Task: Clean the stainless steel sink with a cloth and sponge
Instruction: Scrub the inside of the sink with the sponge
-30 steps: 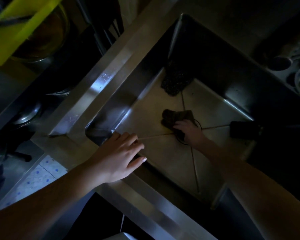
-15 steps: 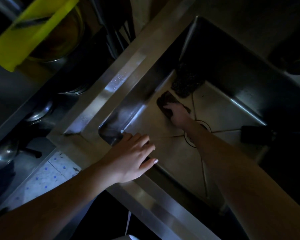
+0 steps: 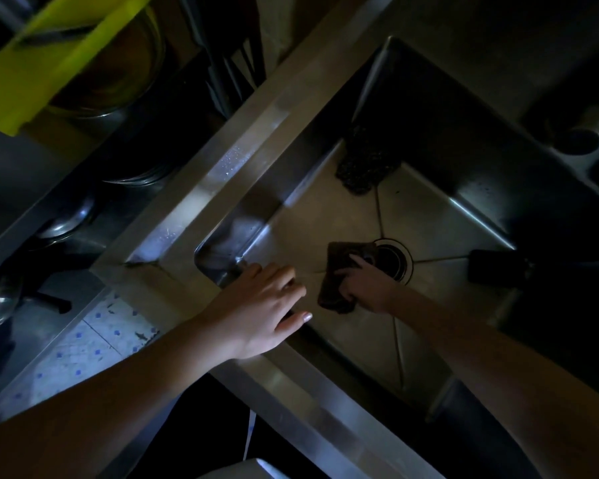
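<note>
Pad [image 3: 338,276] has come back from the far-left part of the sink [image 3: 312,216] floor, where it was half a sec ago next to the dark mesh lump [image 3: 363,164]. It now sits on the floor just left of the drain [image 3: 395,259], its far edge touching the drain ring. A sec ago it was by the drain too, so this reads as one out-and-back scrub stroke; prob. mid-clean, w/ the right half of the floor and the walls not obviously covered yet.

R hand [image 3: 363,285] has its fingers curled over the pad, clamping it down on the steel. L hand [image 3: 263,305] hasn't shifted: fingers straight and apart, laid over the near-left rim, holding nothing.

Pad is dark, flat, roughly rectangular, maybe folded; too dim to tell cloth from sponge. Sink floor looks dull and matte. No suds or water visible, though light is poor.
</note>
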Tool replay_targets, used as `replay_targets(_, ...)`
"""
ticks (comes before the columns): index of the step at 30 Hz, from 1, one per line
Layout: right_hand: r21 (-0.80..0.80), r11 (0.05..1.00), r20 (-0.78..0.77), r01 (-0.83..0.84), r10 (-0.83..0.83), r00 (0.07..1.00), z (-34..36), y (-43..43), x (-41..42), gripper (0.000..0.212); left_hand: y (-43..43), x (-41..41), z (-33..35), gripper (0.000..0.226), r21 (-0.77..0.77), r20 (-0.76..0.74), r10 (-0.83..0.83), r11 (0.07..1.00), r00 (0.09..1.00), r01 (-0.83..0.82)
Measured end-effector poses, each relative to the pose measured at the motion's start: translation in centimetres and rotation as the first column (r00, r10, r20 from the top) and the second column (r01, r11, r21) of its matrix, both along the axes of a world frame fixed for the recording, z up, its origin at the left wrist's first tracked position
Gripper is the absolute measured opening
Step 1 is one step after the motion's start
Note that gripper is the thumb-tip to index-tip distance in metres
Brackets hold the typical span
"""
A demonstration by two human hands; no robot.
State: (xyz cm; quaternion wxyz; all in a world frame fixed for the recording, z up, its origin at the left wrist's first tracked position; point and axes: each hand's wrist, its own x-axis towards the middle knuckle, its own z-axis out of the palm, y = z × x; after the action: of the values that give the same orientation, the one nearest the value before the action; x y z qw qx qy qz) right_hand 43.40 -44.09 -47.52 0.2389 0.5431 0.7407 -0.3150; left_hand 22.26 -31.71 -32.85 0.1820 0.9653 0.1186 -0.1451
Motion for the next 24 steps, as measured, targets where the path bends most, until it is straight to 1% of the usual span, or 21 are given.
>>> replay_targets(1, 0.002, 1.000, 0.000, -0.023, 0.023, 1.000, 0.1, -0.3, 0.0, 0.025, 0.0, 0.0, 0.0, 0.043, 0.004, 0.002, -0.002, 1.000, 1.000, 0.002)
replay_targets(2, 0.011, 1.000, -0.019, 0.006, -0.006, 1.000, 0.3, -0.6, -0.1, 0.028, 0.0, 0.0, 0.0, 0.042, 0.006, 0.004, -0.004, 1.000, 1.000, 0.004)
replay_targets(3, 0.049, 0.996, -0.052, 0.075, -0.072, 0.996, 0.6, -1.0, -0.2, 0.031, 0.0, -0.1, -0.1, 0.042, 0.007, 0.007, -0.005, 1.000, 1.000, 0.005)
replay_targets(5, 0.214, 0.943, -0.115, 0.253, -0.233, 0.966, 0.6, -1.8, -0.5, 0.035, 0.0, -0.2, -0.1, 0.042, 0.004, 0.014, -0.002, 1.000, 1.000, 0.002)
replay_targets(6, 0.269, 0.906, -0.111, 0.327, -0.308, 0.945, 0.7, -2.1, -0.7, 0.038, -0.1, -0.2, -0.1, 0.043, 0.003, 0.011, 0.000, 1.000, 1.000, 0.000)
replay_targets(7, 0.287, 0.877, -0.091, 0.385, -0.376, 0.922, 0.7, -2.2, -0.9, 0.042, -0.1, -0.2, 0.0, 0.044, 0.001, 0.006, 0.000, 1.000, 1.000, 0.000)
replay_targets(8, 0.266, 0.864, -0.058, 0.428, -0.428, 0.902, 0.7, -2.1, -1.2, 0.048, -0.1, -0.1, 0.0, 0.045, 0.000, 0.002, -0.001, 1.000, 1.000, 0.001)
replay_targets(11, 0.100, 0.825, -0.033, 0.556, -0.556, 0.831, 0.3, -1.5, -2.1, 0.058, -0.1, 0.0, 0.0, 0.046, 0.002, -0.002, -0.001, 1.000, 1.000, 0.001)
replay_targets(13, 0.077, 0.797, -0.048, 0.599, -0.597, 0.801, 0.0, -1.0, -2.5, 0.058, -0.1, 0.0, -0.1, 0.045, 0.006, -0.010, -0.005, 1.000, 1.000, 0.005)
replay_targets(16, 0.102, 0.787, -0.031, 0.608, -0.609, 0.793, -0.4, -0.6, -3.0, 0.054, -0.1, -0.1, -0.3, 0.045, 0.007, -0.011, -0.007, 1.000, 1.000, 0.007)
replay_targets(18, 0.125, 0.803, -0.016, 0.583, -0.586, 0.810, -0.7, -0.8, -3.1, 0.049, -0.1, -0.1, -0.3, 0.046, 0.010, -0.014, -0.011, 1.000, 1.000, 0.011)
replay_targets(20, 0.103, 0.873, 0.024, 0.476, -0.481, 0.876, -0.8, -1.6, -3.0, 0.046, -0.1, -0.1, -0.3, 0.046, 0.012, -0.010, -0.008, 1.000, 1.000, 0.008)
replay_targets(22, 0.018, 0.934, 0.051, 0.357, -0.357, 0.933, -0.7, -2.9, -2.4, 0.049, -0.1, 0.0, -0.3, 0.046, 0.013, -0.008, -0.010, 1.000, 1.000, 0.010)
replay_targets(24, -0.017, 0.969, 0.087, 0.246, -0.244, 0.966, -0.4, -4.0, -1.4, 0.055, -0.1, 0.0, -0.3, 0.045, 0.013, -0.009, -0.014, 1.000, 1.000, 0.014)
